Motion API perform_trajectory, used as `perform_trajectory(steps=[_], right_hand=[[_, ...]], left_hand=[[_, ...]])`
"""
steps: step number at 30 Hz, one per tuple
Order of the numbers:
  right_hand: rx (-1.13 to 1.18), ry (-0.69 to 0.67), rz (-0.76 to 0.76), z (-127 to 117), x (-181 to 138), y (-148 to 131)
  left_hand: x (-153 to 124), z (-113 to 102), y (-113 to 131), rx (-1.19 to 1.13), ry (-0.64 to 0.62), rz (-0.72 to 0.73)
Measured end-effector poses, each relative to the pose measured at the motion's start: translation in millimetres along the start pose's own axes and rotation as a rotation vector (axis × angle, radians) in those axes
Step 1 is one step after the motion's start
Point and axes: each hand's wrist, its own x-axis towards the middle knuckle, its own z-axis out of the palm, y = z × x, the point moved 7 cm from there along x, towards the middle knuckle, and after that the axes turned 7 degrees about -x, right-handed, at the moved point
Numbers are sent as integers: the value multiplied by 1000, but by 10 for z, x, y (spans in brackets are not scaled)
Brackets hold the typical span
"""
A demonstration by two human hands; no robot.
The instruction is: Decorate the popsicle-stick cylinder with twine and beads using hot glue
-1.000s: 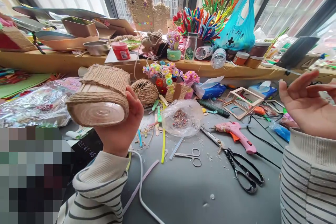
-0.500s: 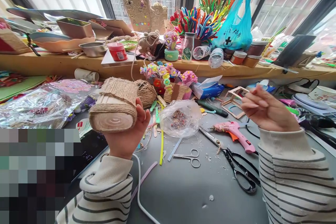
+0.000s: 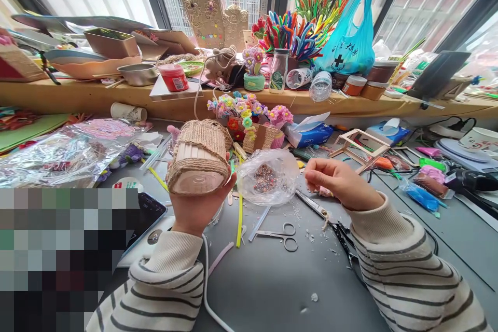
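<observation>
My left hand (image 3: pixel 198 207) grips a twine-wrapped pot (image 3: pixel 200 153) from beneath and behind, its pale swirled base tilted toward me. Coarse twine covers the pot's upper part and runs round the rim of the base; a band of pale strips shows between. Over the table to the right, my right hand (image 3: pixel 338 179) is closed in a pinch, and anything between its fingertips is too small to make out. Just below those fingers, a bit of the pink glue gun (image 3: pixel 325 192) shows. A clear plastic bag of small beads (image 3: pixel 266 176) lies between the hands.
Small scissors (image 3: pixel 288 237) lie in front of the bag, with larger black-handled scissors (image 3: pixel 315 205) partly under my right forearm. A wooden stick frame (image 3: pixel 363 148) and a tissue pack (image 3: pixel 309 129) stand behind. A white cable (image 3: pixel 208 285) runs beside my left sleeve.
My right hand has moved left and down, from beside the stick frame to above the glue gun. My left hand has shifted the pot slightly right and turned it more upright.
</observation>
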Motion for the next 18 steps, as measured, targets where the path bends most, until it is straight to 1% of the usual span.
perform_trajectory(steps=[4,7,12,15,18], right_hand=[[-153,7,9,-46,-24,-57],[-222,-6,-8,-71,-37,-62],[-383,102,-83,-111,-40,-81],[-405,115,-82,-104,-39,-74],[-428,84,-73,-92,-44,-83]], left_hand=[[-5,-6,2,4,12,14],[-1,-27,-4,28,23,21],[-18,-88,-27,37,60,-4],[-38,-104,-32,41,61,-16],[-50,-114,-30,51,60,-22]])
